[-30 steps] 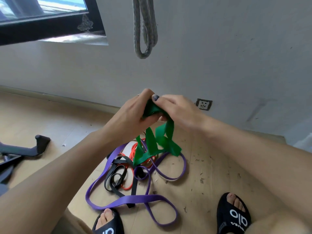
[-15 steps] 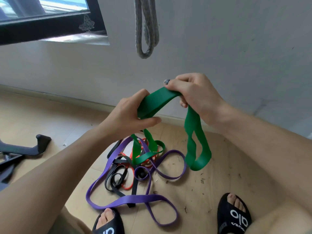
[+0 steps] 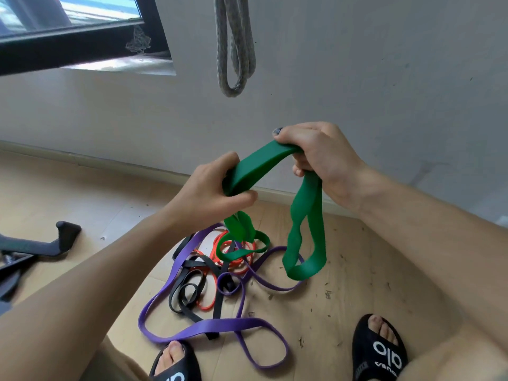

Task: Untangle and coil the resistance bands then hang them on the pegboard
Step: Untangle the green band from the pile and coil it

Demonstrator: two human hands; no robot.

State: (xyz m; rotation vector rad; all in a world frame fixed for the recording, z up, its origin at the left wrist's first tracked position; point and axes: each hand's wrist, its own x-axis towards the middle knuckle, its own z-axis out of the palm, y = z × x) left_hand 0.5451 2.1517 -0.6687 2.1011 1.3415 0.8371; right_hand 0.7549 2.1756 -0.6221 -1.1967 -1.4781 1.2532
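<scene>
We note open air between our hands and the wall [image 3: 357, 64]; nothing hangs there except the grey rope loop [image 3: 235, 50], which dangles above and left of the right hand [image 3: 319, 155]. Below the left hand [image 3: 209, 193], the floor [image 3: 357, 270] is blocked by a tangle: purple band [image 3: 214, 325], black band [image 3: 189, 295] and orange band [image 3: 233, 257] overlap, with the green band [image 3: 305, 237] drooping into them. Bare floor lies right of the tangle, bounded by the right sandal [image 3: 382, 350]. To the left, a black metal frame [image 3: 41, 243] sits on the floor, well apart from the bands. The left sandal [image 3: 173, 364] touches the purple loop.
</scene>
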